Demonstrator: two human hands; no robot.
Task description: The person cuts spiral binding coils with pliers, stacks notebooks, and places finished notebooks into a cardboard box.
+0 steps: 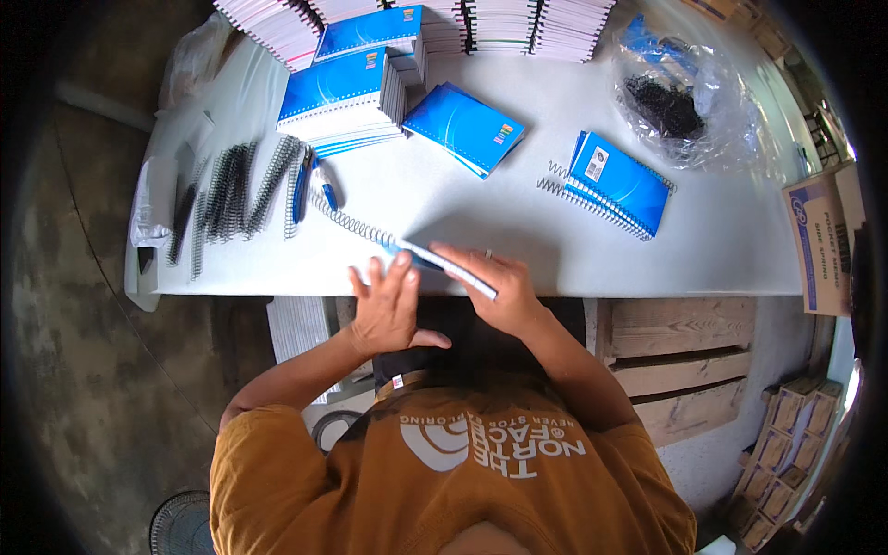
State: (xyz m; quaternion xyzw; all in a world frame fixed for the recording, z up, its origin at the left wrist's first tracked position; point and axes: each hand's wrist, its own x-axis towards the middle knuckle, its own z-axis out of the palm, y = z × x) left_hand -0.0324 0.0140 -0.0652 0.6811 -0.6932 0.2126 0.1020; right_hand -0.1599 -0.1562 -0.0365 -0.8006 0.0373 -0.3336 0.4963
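My right hand (502, 294) grips a thin notebook (453, 269), held tilted on edge above the table's front edge. A long wire coil (350, 221) reaches from the notebook's left end back toward the pens. Beside that end, my left hand (384, 310) is open, fingers spread and thumb out. Its fingertips are close to the coil and the notebook's end; whether they touch I cannot tell. A blue pen-like tool (301, 190) and a blue-and-white one (324, 185) lie at the coil's far end.
Black wire coils (231, 190) lie at left on the white table (370, 268). Blue-covered notebook stacks (333, 88) and loose notebooks (465, 128) stand farther back. Spiral-bound blue notebooks (620, 185) lie right, near a clear bag (684, 111) of black coils. A cardboard box (819, 240) stands at the right edge.
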